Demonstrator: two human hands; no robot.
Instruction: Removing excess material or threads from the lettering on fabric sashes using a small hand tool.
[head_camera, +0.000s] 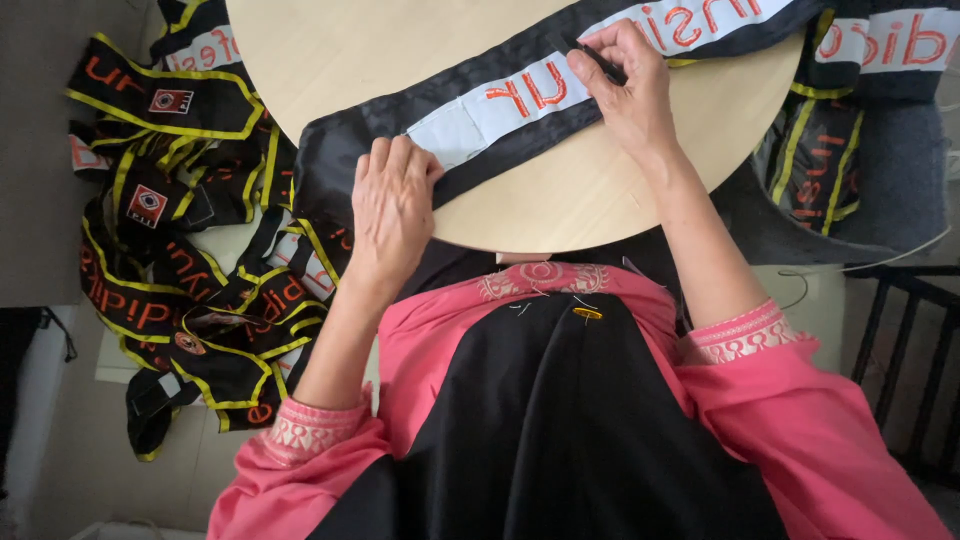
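A long black sash (500, 100) with a white band and orange stitched letters lies across a round pale wooden table (340, 50). My left hand (392, 205) presses flat on the sash's near end at the table's front edge. My right hand (625, 85) pinches the upper black edge of the sash beside the white band, fingers closed on the cloth. Both arms wear pink sleeves with embroidered cuffs.
A heap of several similar black sashes (190, 250) with yellow trim and orange letters lies on the floor at the left. More sashes (830, 150) hang over a dark seat at the right. A dark chair frame (900, 350) stands at the lower right.
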